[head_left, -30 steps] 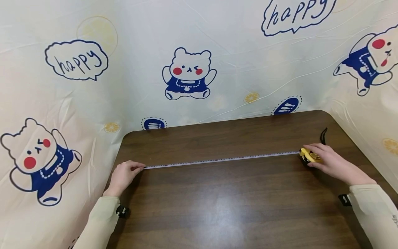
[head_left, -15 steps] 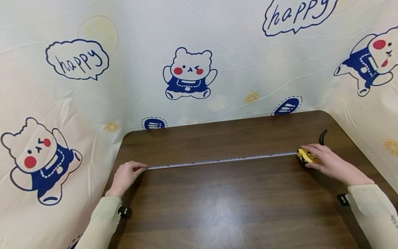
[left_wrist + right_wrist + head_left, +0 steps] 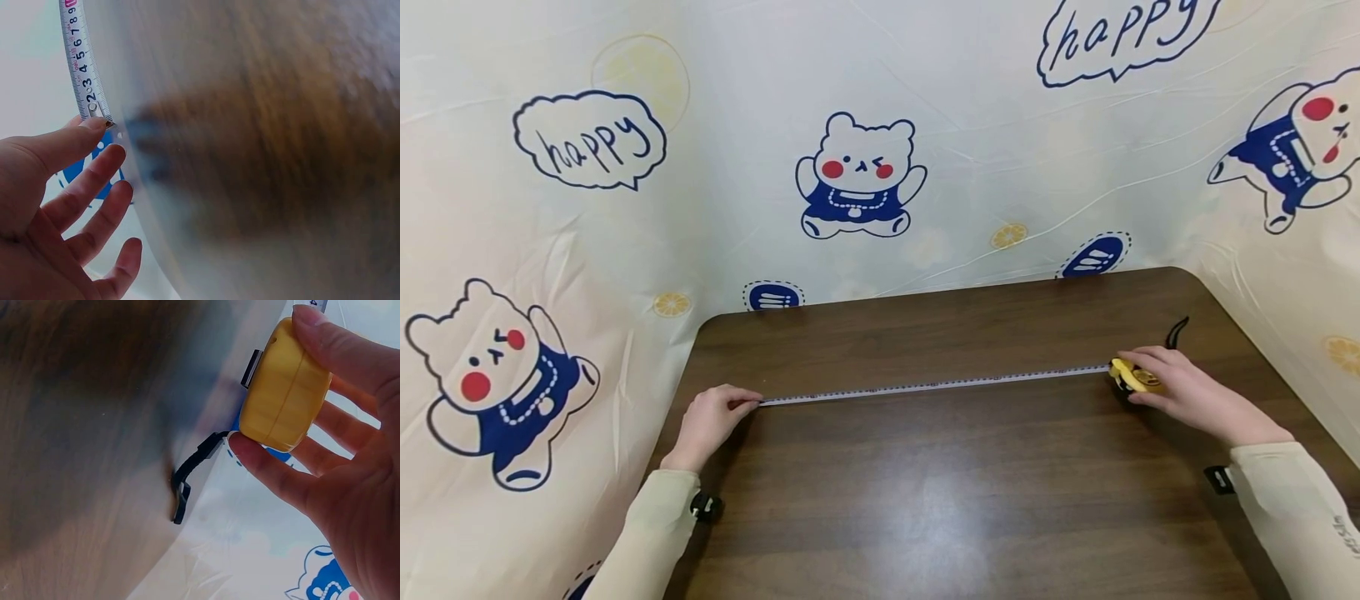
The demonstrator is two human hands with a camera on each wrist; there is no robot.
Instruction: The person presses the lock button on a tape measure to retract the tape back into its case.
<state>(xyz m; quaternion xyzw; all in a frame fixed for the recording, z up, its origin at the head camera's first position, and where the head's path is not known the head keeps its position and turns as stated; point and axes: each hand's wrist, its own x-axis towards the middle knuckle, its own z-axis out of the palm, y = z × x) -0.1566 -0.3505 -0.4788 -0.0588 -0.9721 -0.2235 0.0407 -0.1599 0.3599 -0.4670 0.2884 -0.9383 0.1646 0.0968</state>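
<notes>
A yellow tape measure (image 3: 1138, 377) is held by my right hand (image 3: 1195, 396) on the right side of the table. From it the white tape blade (image 3: 936, 385) runs out straight to the left. My left hand (image 3: 711, 421) pinches the blade's end between thumb and forefinger; its other fingers are spread in the left wrist view, where the low numbers of the blade (image 3: 81, 62) show by the thumb. In the right wrist view, thumb and fingers wrap the yellow case (image 3: 284, 387). A black wrist strap (image 3: 194, 465) hangs from the case.
The brown wooden table (image 3: 925, 475) has rounded far corners. A pale curtain (image 3: 970, 167) printed with bears and "happy" bubbles surrounds it at the back and both sides. Black wrist cameras (image 3: 706, 506) sit at the sleeves.
Both hands have moved slightly inward: the left hand with the blade's end to the right, the right hand with the case to the left. The exposed blade looks slightly shorter.
</notes>
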